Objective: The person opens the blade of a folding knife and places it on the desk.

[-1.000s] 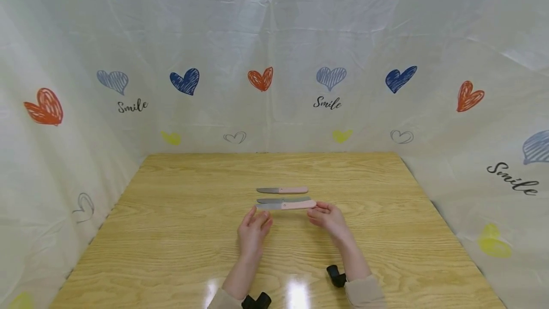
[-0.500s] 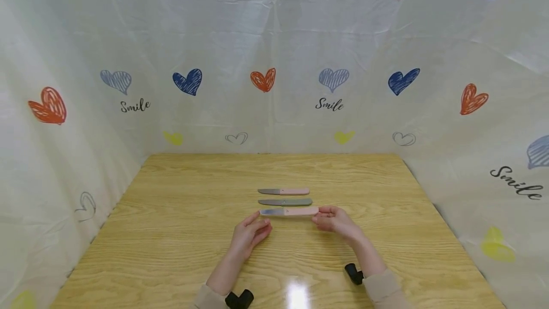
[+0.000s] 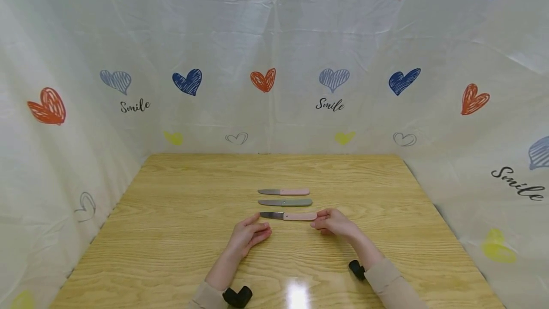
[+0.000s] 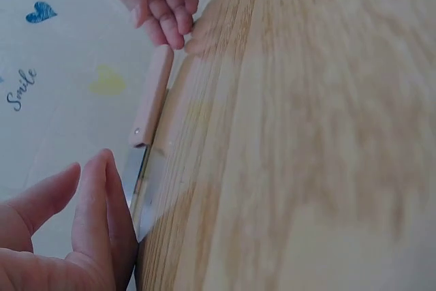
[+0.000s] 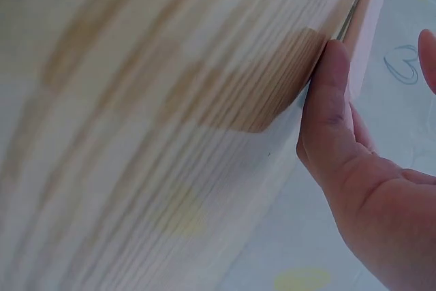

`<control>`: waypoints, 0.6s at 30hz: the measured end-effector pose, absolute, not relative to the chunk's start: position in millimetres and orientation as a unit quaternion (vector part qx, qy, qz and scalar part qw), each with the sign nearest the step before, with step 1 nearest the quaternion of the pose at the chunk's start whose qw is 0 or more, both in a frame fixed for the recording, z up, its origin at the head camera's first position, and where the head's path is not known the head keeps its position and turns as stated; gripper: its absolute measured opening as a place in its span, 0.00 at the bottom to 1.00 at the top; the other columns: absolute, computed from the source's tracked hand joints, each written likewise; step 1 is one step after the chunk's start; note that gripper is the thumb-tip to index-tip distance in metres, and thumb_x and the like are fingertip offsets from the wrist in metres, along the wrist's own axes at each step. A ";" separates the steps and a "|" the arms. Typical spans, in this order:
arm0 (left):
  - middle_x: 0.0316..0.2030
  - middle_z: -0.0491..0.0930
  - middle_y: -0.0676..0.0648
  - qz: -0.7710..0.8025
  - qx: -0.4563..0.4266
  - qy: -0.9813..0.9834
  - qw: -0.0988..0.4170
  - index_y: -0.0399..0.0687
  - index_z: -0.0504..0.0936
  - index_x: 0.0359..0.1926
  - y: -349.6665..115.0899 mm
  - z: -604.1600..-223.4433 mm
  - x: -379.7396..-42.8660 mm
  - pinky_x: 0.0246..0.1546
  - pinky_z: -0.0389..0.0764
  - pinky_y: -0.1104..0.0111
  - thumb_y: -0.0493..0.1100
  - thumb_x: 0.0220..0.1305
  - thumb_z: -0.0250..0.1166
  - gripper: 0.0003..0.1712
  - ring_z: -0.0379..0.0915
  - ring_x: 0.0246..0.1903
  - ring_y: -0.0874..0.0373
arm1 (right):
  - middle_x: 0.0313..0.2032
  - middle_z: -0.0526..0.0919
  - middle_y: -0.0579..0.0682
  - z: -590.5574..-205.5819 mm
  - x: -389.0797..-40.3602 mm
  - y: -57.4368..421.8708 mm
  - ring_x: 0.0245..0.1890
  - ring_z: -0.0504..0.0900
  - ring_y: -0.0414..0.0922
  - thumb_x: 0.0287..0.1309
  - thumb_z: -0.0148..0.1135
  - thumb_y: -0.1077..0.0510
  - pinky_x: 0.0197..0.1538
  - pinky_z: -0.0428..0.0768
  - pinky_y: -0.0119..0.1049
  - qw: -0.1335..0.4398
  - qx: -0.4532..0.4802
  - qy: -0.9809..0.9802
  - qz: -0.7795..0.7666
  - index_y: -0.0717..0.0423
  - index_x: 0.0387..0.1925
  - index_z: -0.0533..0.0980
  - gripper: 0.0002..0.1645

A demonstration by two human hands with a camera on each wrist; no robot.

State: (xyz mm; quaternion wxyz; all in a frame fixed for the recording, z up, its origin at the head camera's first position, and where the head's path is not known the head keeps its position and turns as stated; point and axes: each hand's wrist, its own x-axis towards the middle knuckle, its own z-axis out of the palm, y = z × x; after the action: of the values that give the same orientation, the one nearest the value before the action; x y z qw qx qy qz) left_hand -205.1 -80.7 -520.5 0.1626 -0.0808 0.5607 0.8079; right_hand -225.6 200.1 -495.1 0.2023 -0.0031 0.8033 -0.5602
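A table knife with a pink handle (image 3: 300, 216) lies crosswise on the table, nearest of three, blade to the left. My left hand (image 3: 249, 238) is at its blade tip. In the left wrist view the left thumb (image 4: 51, 199) stands apart from the straight fingers, which overlap the blade (image 4: 133, 175). At the handle's end is my right hand (image 3: 335, 225). The right wrist view shows its fingers (image 5: 327, 110) extended alongside the handle (image 5: 364, 32), with the thumb apart. Behind lie a knife with a grey-green handle (image 3: 298, 202) and another pink-handled knife (image 3: 295, 192).
The wooden table (image 3: 180, 194) extends around the knives on all sides. A white curtain (image 3: 296, 32) printed with hearts and lettering hangs behind the table and along both sides. Black wrist cameras (image 3: 237, 296) sit by both sleeves.
The nearest pink-handled knife has come toward me, off the grey-green one, and down onto the table. Both hands moved with it; the right fingers have loosened from the handle.
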 end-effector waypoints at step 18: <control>0.41 0.83 0.33 0.795 -0.082 0.576 0.171 0.24 0.47 0.72 -79.8 -522.3 -208.4 0.41 0.85 0.67 0.26 0.64 0.60 0.42 0.84 0.37 0.53 | 0.44 0.81 0.60 -493.6 -228.3 197.6 0.42 0.82 0.48 0.57 0.67 0.61 0.46 0.83 0.44 0.202 0.009 0.819 -0.537 0.79 0.57 0.66 0.33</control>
State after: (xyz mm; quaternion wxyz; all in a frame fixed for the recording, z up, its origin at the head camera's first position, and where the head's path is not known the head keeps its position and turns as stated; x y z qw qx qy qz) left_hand -208.4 -79.8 -522.3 0.1711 -0.0821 0.5755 0.7955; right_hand -228.3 197.6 -493.6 0.2018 0.0086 0.8193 -0.5367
